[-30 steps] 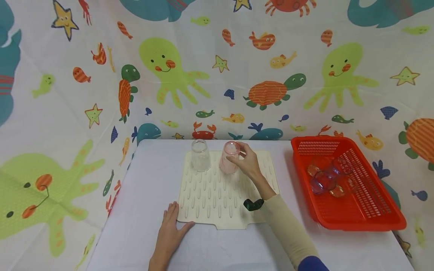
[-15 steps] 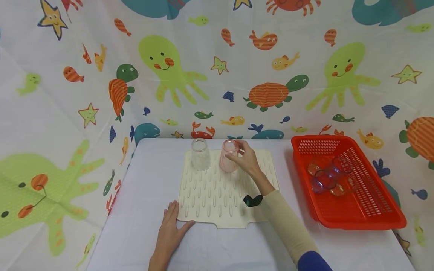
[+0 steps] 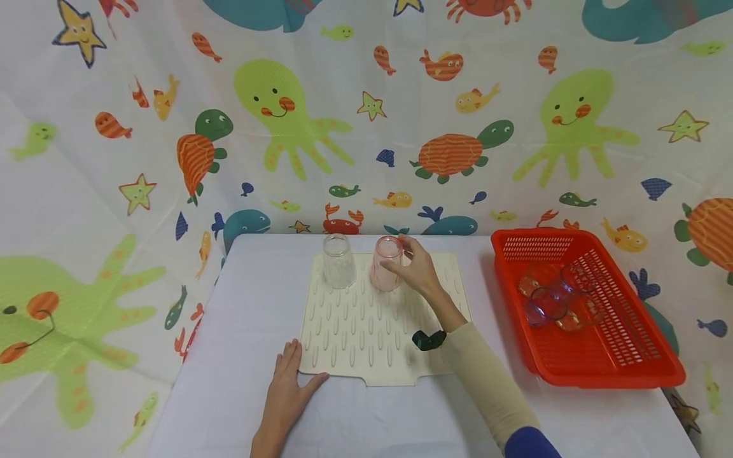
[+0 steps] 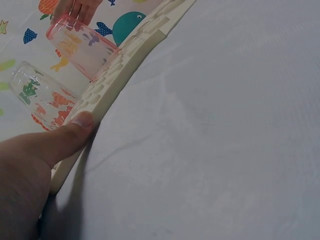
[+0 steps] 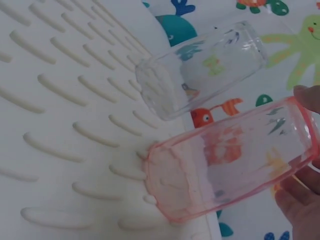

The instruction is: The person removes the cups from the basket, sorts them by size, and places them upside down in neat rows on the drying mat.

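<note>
My right hand (image 3: 416,270) holds a pink-tinted drinking glass (image 3: 385,270) near its upper end, thumb on one side and fingers on the other. The glass stands upside down on the cream ribbed drying mat (image 3: 366,331), towards its far edge. To its left, a little apart, is a clear drinking glass (image 3: 339,267), also upside down. My left hand (image 3: 286,388) lies at the mat's front left corner with fingers extended. Its thumb touches the mat's edge in the left wrist view, where both glasses appear beyond it.
A red plastic basket (image 3: 607,375) stands on the right of the white-covered table (image 3: 240,305). Inside it lie several tinted glasses, among them a purple-blue glass (image 3: 546,305). A sea-animal print curtain (image 3: 366,152) hangs behind and at both sides.
The pink glass in my right hand has shifted very slightly left. My left hand has stayed in place. The head view has moved a little.
</note>
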{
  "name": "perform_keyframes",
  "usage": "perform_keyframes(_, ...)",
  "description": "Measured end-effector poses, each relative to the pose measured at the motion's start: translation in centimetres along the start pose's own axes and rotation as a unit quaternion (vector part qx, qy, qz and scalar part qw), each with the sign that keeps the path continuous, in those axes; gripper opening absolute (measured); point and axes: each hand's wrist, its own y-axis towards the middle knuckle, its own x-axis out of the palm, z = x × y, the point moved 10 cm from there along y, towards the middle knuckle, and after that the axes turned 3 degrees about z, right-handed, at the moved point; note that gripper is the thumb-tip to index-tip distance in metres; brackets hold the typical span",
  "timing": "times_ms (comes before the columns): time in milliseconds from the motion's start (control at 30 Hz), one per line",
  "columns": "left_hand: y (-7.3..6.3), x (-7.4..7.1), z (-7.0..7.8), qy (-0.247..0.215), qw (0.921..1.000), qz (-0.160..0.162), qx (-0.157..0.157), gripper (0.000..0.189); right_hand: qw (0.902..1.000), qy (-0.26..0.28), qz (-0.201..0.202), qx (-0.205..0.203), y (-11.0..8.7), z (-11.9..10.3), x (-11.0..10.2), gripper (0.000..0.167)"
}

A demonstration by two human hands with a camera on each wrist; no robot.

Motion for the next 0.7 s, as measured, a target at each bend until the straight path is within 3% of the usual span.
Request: perform_keyframes(700, -0.2, 0.4, -0.1, 0.003, 0.9999, -0.012, -0.011, 0.102, 0.9961, 0.016, 0.047, -0.073, -1.5, -3.8, -5.5, 0.066)
